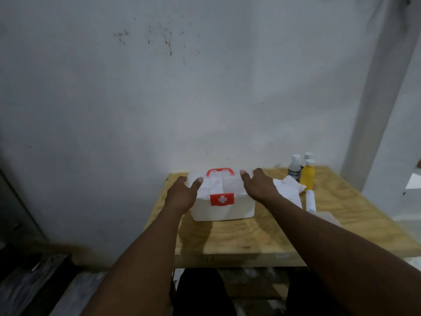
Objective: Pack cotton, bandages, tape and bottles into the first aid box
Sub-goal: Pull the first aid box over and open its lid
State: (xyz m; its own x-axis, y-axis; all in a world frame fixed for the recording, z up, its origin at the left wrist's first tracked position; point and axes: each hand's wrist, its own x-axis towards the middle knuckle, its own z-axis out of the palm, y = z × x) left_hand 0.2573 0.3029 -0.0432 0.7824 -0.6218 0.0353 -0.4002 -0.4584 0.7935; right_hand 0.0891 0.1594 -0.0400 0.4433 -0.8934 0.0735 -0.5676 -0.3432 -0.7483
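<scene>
- Box [223, 201] sat on the table [250, 236], lid [227, 183] down, between the two hands.
- Left hand [182, 195]: fingers spread wide and laid on the lid's left end, thumb [198, 180] splayed toward the handle. Nothing held.
- Right hand [257, 185]: same on the lid's right end, thumb [243, 174] pointing at the handle. Far fingertips hidden behind the hand.
- Red handle [219, 172] lay between the two thumbs; red latch [222, 199] with white cross sat just nearer the camera than the thumbs.
- Lid was translucent and blurred; contents couldn't be made out.
- Bottles stood well right of the right fingers: white [294, 168], yellow [308, 176], and a third [308, 155] mostly hidden behind them, only its cap showing.
- White bundle [289, 185] lay just right of the right hand, partly covered by the wrist; cotton or bandage, can't tell.
- White roll [310, 200] lay beyond the bundle, label unreadable.
- Pale packet [328, 216] was partly hidden by the right forearm.
</scene>
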